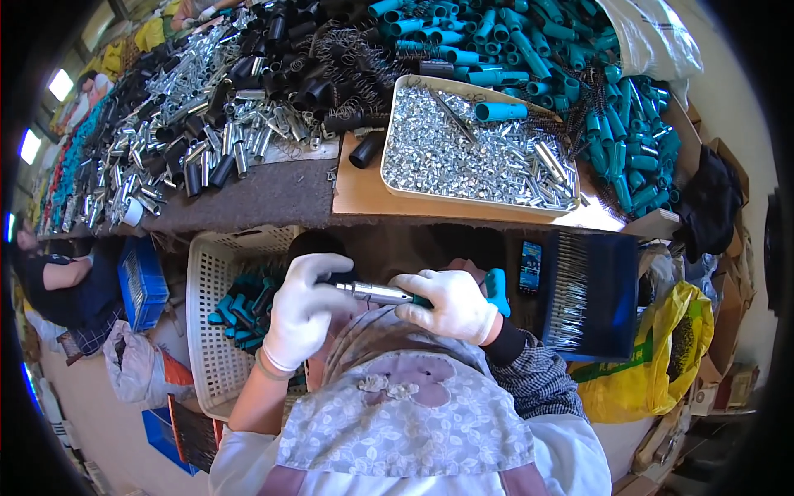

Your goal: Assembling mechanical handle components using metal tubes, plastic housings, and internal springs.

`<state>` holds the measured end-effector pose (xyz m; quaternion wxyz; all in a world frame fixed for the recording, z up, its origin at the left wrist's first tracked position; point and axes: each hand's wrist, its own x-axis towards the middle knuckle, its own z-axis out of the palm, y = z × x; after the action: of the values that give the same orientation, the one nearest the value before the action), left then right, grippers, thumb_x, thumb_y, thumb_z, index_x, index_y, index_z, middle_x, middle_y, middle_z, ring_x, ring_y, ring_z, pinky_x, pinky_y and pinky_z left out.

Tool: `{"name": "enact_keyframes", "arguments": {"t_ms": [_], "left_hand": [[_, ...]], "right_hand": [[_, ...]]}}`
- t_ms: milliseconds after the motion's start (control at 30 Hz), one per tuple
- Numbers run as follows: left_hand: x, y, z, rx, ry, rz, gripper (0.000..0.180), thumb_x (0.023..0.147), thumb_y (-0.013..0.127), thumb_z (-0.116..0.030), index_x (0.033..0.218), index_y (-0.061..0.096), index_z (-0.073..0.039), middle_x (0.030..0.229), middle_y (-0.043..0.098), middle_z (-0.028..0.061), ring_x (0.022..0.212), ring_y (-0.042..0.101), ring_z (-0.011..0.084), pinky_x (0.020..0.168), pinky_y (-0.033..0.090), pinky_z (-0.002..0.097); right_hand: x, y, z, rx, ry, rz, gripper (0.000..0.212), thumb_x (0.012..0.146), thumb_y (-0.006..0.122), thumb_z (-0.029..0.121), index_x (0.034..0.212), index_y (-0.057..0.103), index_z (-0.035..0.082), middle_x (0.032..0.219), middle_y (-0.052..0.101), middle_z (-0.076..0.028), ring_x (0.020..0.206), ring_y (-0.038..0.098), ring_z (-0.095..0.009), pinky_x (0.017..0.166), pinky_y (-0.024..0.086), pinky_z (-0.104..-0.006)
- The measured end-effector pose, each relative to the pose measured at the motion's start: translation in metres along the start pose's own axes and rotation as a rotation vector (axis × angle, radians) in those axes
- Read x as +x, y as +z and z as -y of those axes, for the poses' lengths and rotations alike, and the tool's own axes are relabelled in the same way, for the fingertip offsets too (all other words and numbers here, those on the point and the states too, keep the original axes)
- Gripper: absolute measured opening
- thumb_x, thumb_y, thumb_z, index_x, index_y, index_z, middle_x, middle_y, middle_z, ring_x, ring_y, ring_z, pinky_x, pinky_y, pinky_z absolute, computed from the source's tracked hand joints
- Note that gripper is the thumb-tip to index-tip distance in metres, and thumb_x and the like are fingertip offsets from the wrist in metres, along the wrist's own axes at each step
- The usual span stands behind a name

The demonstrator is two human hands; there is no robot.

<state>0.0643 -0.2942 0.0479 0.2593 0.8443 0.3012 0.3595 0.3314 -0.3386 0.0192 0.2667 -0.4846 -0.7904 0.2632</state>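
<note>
My gloved right hand (451, 306) is closed around a teal-handled tool with a silver metal barrel. The teal handle (495, 291) sticks out past the hand on the right, and the silver barrel (376, 293) points left, lying about level. At the barrel's left end is my gloved left hand (302, 310), its fingers curved and partly smeared by motion; I cannot tell whether they grip the barrel's tip. Both hands are above my apron, just in front of the bench edge. Below the left hand, teal-handled pieces (248, 310) lie in a cream plastic basket (207, 331).
On the bench, a cream tray (480, 207) holds small silver parts and a loose teal sleeve (500, 112). Behind are heaps of teal sleeves (529, 41), black springs (356, 58) and silver tubes (182, 99). A dark blue bin (608, 289) with metal rods and a phone (530, 267) are at right.
</note>
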Motion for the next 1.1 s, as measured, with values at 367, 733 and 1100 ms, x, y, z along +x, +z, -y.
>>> {"name": "enact_keyframes", "arguments": {"t_ms": [367,733,1100], "left_hand": [[-0.016,0.033,0.031,0.154,-0.223,0.443,0.075,0.073,0.084,-0.03,0.139,0.055,-0.007,0.114,0.065,0.019,0.109,0.062,0.0404,0.095,0.051,0.0433],[-0.007,0.076,0.062,-0.212,-0.488,0.413,0.066,0.082,0.079,-0.027,0.139,0.055,-0.003,0.129,0.063,0.0243,0.119,0.063,0.0382,0.102,0.049,0.0402],[-0.041,0.129,0.091,0.225,-0.437,0.269,0.048,0.08,0.08,-0.043,0.116,0.07,-0.013,0.088,0.07,0.0106,0.08,0.069,0.0323,0.071,0.057,0.0433]], "right_hand": [[0.009,0.034,-0.01,1.749,0.074,-0.548,0.038,0.096,0.07,0.036,0.117,0.056,0.008,0.111,0.059,-0.01,0.106,0.056,-0.024,0.11,0.039,-0.0485],[0.022,0.251,-0.321,0.502,0.55,0.045,0.034,0.094,0.067,0.014,0.125,0.065,0.001,0.11,0.071,-0.015,0.097,0.068,-0.028,0.091,0.055,-0.0412],[0.047,0.308,-0.3,0.619,0.519,0.038,0.034,0.093,0.067,0.016,0.124,0.067,0.003,0.112,0.072,-0.013,0.099,0.069,-0.027,0.092,0.055,-0.0394]]}}
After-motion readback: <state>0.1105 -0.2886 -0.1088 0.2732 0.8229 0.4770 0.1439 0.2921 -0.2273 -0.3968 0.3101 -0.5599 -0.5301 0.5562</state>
